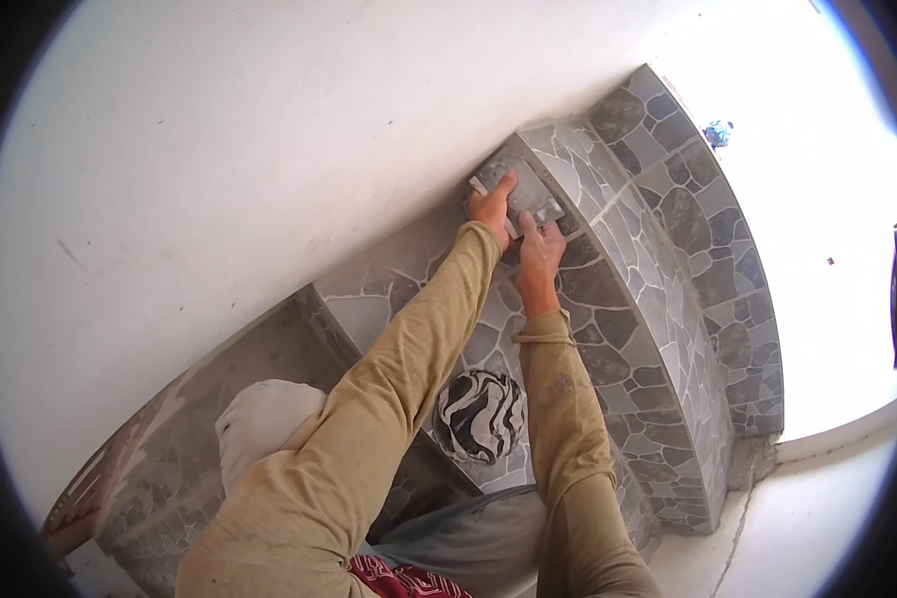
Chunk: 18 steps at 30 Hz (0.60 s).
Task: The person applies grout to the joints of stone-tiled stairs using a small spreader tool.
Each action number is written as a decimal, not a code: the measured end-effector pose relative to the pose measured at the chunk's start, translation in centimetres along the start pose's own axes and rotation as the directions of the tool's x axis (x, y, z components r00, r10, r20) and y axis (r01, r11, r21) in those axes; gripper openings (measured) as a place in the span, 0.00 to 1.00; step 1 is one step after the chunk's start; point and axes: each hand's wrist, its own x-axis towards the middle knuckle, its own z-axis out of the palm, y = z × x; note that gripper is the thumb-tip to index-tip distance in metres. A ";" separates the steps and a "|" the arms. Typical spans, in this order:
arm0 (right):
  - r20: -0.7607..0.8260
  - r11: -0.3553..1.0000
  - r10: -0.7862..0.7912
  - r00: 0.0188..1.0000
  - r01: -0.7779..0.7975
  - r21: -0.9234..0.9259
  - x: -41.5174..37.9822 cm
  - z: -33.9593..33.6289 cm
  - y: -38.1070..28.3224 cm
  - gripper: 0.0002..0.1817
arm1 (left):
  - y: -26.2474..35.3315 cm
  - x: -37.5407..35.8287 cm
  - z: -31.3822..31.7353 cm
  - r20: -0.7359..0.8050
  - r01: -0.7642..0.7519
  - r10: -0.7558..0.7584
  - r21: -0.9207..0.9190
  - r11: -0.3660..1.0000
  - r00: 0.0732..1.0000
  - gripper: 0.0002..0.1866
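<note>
Both my arms, in tan sleeves, reach up to a small grey stone-pattern tile piece (524, 184) lying on the top tiled step against the white wall. My left hand (490, 205) presses on the piece's left edge with the thumb on top. My right hand (538, 251) holds its lower right side, fingers spread over it. The piece sits at the corner where the step (608, 259) meets the wall.
A curved staircase faced with grey stone-pattern tiles (698, 329) runs down to the right. A black-and-white swirled bowl (480, 415) sits on a lower step. A whitish sack (259, 419) lies to the left. Pale floor (817, 498) at lower right.
</note>
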 end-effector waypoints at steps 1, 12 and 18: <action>0.008 0.999 -0.009 1.000 0.009 0.050 -0.1 -0.1 0.0 0.09 | 0.0 0.3 0.1 -0.004 0.005 -0.005 0.025 1.000 1.000 0.26; -0.029 0.999 0.041 0.999 -0.040 0.021 -0.9 -0.5 -0.5 0.09 | -0.8 0.2 -0.3 -0.084 -0.015 0.027 0.143 0.990 0.996 0.25; -0.063 0.992 -0.056 0.996 0.049 -0.115 -0.6 -0.7 -1.3 0.09 | -2.6 1.0 -0.1 -0.133 -0.111 0.126 0.111 0.988 0.983 0.23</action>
